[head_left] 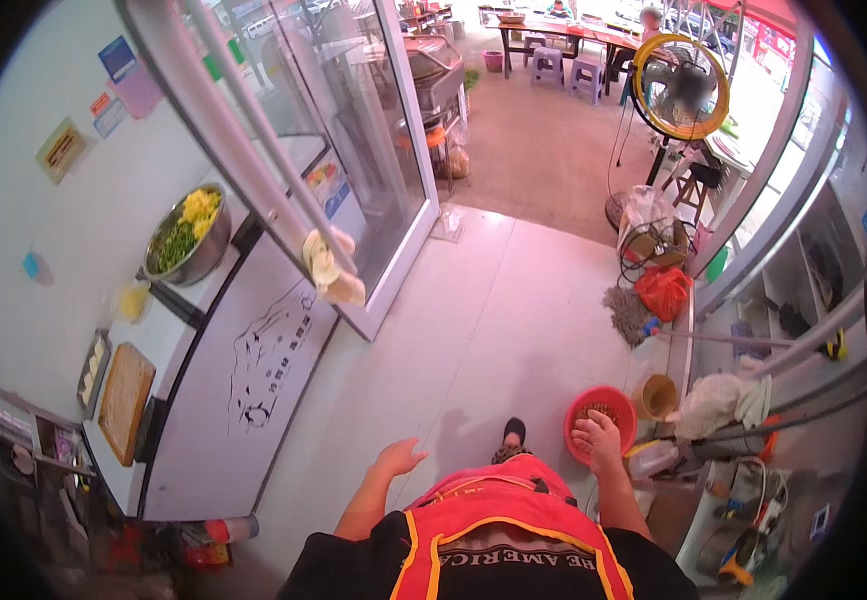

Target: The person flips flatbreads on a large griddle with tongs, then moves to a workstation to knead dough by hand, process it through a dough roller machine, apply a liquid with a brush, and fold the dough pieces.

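Note:
My left hand (401, 457) hangs out to the left over the pale floor, fingers stretched out and nothing in them. Lower right, my right hand (597, 437) overlaps a red round basin (630, 402), its fingers spread and visibly empty. Whether it touches the basin I cannot tell. Small brownish pieces (606, 411) lie in the basin, too small to name. Just right of it is a tan bucket (657, 397). A red apron (514, 500) with yellow edging covers my front, and one dark shoe (515, 432) shows below it.
To the left, a counter (166, 345) carries a steel bowl (194, 255) of chopped greens and yellow pieces, and a wooden board (126, 403). A glass door (354, 130) stands ajar. A mop head (626, 315), red bag (664, 292) and yellow-rimmed fan (681, 87) line the right.

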A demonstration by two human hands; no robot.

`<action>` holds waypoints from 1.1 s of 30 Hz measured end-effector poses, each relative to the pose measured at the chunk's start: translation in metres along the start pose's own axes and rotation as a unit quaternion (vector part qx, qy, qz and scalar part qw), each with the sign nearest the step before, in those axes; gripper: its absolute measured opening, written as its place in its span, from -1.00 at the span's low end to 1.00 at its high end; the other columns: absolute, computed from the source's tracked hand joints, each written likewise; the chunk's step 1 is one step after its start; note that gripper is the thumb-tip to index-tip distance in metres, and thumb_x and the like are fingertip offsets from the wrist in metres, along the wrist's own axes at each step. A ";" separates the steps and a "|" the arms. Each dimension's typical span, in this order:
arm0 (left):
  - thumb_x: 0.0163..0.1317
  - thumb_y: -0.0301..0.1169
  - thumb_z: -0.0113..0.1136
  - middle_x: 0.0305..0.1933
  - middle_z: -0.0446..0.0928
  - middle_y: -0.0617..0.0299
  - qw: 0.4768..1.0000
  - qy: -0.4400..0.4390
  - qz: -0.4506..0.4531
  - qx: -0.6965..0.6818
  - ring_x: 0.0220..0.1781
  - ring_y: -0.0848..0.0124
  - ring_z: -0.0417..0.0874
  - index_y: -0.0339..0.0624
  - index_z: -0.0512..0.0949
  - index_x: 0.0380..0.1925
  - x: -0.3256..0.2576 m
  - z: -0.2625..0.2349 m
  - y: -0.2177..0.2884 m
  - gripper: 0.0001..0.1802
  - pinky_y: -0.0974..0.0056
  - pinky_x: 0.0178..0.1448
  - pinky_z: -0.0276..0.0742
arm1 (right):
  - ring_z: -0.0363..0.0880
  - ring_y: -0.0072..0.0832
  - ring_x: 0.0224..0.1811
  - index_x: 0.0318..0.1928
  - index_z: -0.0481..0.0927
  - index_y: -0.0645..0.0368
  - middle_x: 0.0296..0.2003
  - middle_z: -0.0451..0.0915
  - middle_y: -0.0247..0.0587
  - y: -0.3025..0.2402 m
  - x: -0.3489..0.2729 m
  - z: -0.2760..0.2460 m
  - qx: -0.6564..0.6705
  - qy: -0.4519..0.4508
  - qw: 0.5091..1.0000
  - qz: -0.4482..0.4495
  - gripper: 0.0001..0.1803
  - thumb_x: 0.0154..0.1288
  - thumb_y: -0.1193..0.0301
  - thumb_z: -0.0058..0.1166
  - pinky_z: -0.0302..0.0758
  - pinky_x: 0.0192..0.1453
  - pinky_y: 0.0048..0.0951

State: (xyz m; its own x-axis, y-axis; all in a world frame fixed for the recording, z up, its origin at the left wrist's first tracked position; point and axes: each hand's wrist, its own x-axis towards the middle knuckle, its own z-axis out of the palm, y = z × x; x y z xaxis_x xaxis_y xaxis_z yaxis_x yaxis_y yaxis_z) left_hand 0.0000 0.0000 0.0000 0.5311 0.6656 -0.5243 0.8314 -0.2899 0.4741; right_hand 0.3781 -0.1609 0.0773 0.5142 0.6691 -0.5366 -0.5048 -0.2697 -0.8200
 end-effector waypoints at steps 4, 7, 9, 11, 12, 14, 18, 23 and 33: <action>0.12 -0.09 -0.04 -0.03 0.44 0.03 0.992 0.004 -0.105 -0.076 -0.01 0.18 0.44 -0.20 0.38 -0.02 0.066 -0.045 -0.005 -0.49 0.21 0.02 0.34 | 0.50 -0.49 -0.39 0.08 0.22 0.28 -0.25 0.48 -0.10 -0.086 0.088 0.053 -0.003 -0.072 0.997 -0.040 -0.56 0.20 0.41 -0.12 0.48 -0.28 -0.51; 0.12 -0.14 -0.03 -0.27 0.52 0.14 0.933 0.055 -0.224 -0.276 -0.31 0.31 0.52 -0.19 0.46 -0.17 0.103 -0.062 -0.016 -0.61 0.27 -0.26 0.42 | 0.50 -0.47 -0.38 0.06 0.25 0.30 -0.27 0.49 -0.11 -0.120 0.143 0.087 -0.043 -0.098 0.993 -0.056 -0.58 0.20 0.41 -0.12 0.48 -0.27 -0.50; 0.12 -0.17 -0.01 -0.44 0.49 0.24 0.848 0.095 -0.303 -0.425 -0.49 0.44 0.48 -0.15 0.50 -0.31 0.130 -0.057 -0.020 -0.70 0.35 -0.42 0.39 | 0.51 -0.46 -0.37 0.06 0.26 0.31 -0.26 0.49 -0.09 -0.136 0.176 0.107 -0.080 -0.114 0.988 -0.063 -0.59 0.20 0.42 -0.11 0.48 -0.27 -0.51; 0.11 -0.19 0.03 -0.51 0.45 0.28 0.756 0.024 -0.289 -0.587 -0.57 0.49 0.43 -0.12 0.50 -0.40 0.152 -0.044 -0.067 -0.76 0.38 -0.48 0.36 | 0.51 -0.46 -0.36 0.06 0.26 0.32 -0.25 0.49 -0.06 -0.147 0.210 0.129 -0.107 -0.145 0.982 -0.062 -0.58 0.19 0.42 -0.11 0.48 -0.28 -0.51; 0.10 -0.20 0.06 -0.51 0.46 0.27 0.690 -0.057 -0.247 -0.678 -0.58 0.46 0.44 -0.12 0.48 -0.41 0.154 -0.029 -0.111 -0.77 0.36 -0.47 0.37 | 0.51 -0.45 -0.36 0.06 0.26 0.33 -0.25 0.49 -0.05 -0.147 0.226 0.139 -0.112 -0.171 0.977 -0.058 -0.57 0.19 0.43 -0.10 0.48 -0.29 -0.51; 0.08 -0.21 0.11 -0.53 0.45 0.25 0.767 0.046 -0.389 -0.509 -0.56 0.42 0.45 -0.16 0.47 -0.42 0.203 -0.009 -0.122 -0.76 0.33 -0.50 0.37 | 0.51 -0.45 -0.37 0.06 0.25 0.33 -0.25 0.49 -0.05 -0.157 0.274 0.147 -0.131 -0.151 0.979 -0.048 -0.57 0.18 0.44 -0.10 0.48 -0.31 -0.50; 0.06 -0.21 0.12 -0.59 0.44 0.23 0.820 -0.012 -0.403 -0.406 -0.60 0.38 0.44 -0.19 0.47 -0.45 0.315 -0.076 -0.116 -0.74 0.27 -0.57 0.34 | 0.51 -0.45 -0.44 0.02 0.28 0.33 -0.33 0.49 -0.08 -0.171 0.368 0.137 -0.159 -0.033 0.986 -0.026 -0.59 0.14 0.48 -0.08 0.48 -0.39 -0.48; 0.08 -0.25 -0.04 -0.64 0.41 0.29 0.881 0.073 -0.314 -0.346 -0.63 0.45 0.40 -0.14 0.49 -0.49 0.478 -0.252 0.014 -0.78 0.29 -0.59 0.30 | 0.49 -0.41 -0.56 -0.01 0.30 0.25 -0.42 0.49 -0.09 -0.182 0.460 0.062 -0.193 0.138 0.968 0.079 -0.60 0.08 0.52 -0.07 0.45 -0.54 -0.44; 0.17 -0.22 0.01 -0.24 0.50 0.14 0.768 0.057 -0.094 -0.630 -0.21 0.37 0.53 -0.20 0.40 -0.17 0.749 -0.452 0.158 -0.68 0.31 -0.16 0.46 | 0.59 -0.44 -0.37 -0.50 0.61 0.10 -0.41 0.60 -0.23 -0.184 0.607 -0.009 -0.874 -0.109 0.462 0.107 -0.79 0.04 0.23 0.07 0.49 -0.35 -0.44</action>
State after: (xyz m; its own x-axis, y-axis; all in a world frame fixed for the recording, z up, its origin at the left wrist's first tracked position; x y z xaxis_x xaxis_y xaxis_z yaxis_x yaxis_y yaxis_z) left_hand 0.4548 0.7633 0.0020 0.3432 0.6911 -0.6361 0.0340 0.6676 0.7437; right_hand 0.7895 0.2885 -0.0988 0.4037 0.5007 -0.7657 0.9006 -0.3649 0.2362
